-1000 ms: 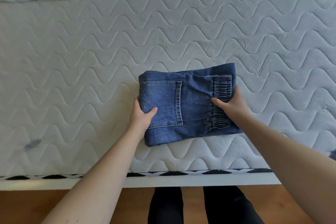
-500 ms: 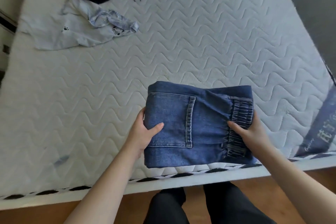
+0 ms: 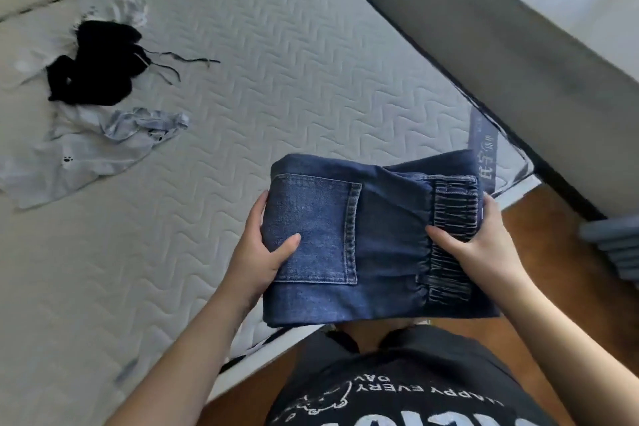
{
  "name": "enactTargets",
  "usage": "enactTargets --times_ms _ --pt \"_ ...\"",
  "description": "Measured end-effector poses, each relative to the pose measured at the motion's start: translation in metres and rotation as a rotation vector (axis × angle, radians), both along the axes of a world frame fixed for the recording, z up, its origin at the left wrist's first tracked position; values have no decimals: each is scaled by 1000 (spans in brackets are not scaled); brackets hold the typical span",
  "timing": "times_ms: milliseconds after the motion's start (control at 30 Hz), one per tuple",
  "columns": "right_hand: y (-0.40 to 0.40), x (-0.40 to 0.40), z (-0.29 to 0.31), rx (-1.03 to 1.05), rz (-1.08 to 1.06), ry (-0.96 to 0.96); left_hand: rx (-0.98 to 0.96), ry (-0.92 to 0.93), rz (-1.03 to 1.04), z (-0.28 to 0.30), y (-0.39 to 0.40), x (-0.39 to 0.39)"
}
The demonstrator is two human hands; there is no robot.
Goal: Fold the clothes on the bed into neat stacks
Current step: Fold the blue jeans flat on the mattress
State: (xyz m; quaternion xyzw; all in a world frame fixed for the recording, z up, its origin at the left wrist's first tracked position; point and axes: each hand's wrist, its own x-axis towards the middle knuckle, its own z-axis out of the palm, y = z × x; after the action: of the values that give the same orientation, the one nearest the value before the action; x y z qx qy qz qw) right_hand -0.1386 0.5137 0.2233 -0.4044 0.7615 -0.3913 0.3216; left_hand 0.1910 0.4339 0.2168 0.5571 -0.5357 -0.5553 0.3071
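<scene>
A folded pair of dark blue jeans (image 3: 383, 218), back pocket and elastic waistband facing up, is held in the air over the near edge of the bed. My left hand (image 3: 257, 252) grips its left side, thumb on the pocket and fingers underneath. My right hand (image 3: 484, 249) grips the right side at the waistband, thumb on top. Far left on the white quilted mattress (image 3: 276, 86) lie a crumpled black garment (image 3: 95, 66) with loose drawstrings and a pale blue-white garment (image 3: 86, 145), both unfolded.
A grey bed frame panel (image 3: 501, 55) runs along the mattress's right side. Brown wooden floor (image 3: 567, 252) shows at the right and below. My own black printed shirt (image 3: 397, 387) fills the bottom of the view.
The folded jeans were lifted off the mattress by both hands and carried toward the bed's near edge. My view has swung right, bringing the unfolded clothes and the bed frame into sight.
</scene>
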Motion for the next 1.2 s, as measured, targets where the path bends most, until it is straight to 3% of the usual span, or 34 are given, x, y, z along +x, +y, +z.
enactTargets --times_ms 667,900,1200 --pt "326 -194 42 -152 -600 61 -34 107 -486 50 169 -307" --pt "354 -222 50 -176 -657 135 -118 76 -571 67 174 -360" --pt "308 -276 39 -206 -727 118 -149 7 -625 65 117 -431"
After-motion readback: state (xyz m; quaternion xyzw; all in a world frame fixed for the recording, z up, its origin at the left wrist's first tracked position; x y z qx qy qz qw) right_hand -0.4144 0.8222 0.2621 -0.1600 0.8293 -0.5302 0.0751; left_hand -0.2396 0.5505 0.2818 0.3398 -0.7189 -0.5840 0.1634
